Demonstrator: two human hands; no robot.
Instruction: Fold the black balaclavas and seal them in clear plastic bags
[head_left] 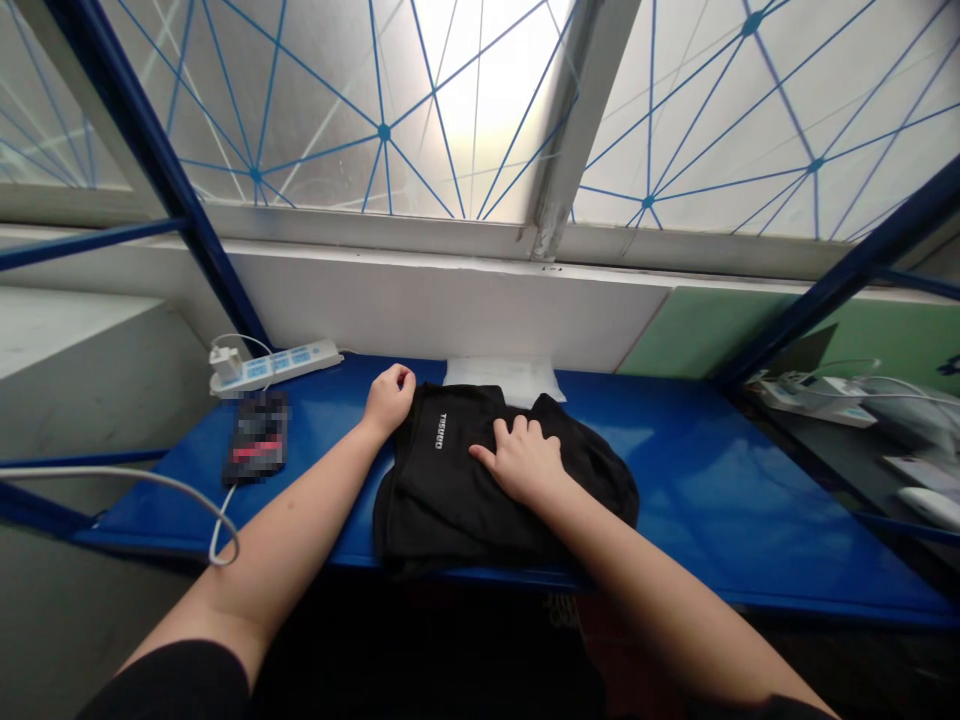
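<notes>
A black garment (465, 510) with small white lettering lies folded on the blue shelf, its kind not clear from the folds. My left hand (390, 400) is closed at the garment's upper left corner, fingers curled in a pinch on its edge. Across the middle of the cloth, my right hand (525, 460) lies palm down with fingers apart, pressing on the fabric. Behind the garment, partly covered by it, is a whitish translucent plastic bag (517, 378).
The blue shelf (697, 480) runs between dark blue metal posts. At left are a white power strip (300, 360) and a blurred-out phone-like device (256, 440) with a cable. A loose white cable (150, 475) loops over my left forearm. More cables and a power strip (825, 400) sit at right.
</notes>
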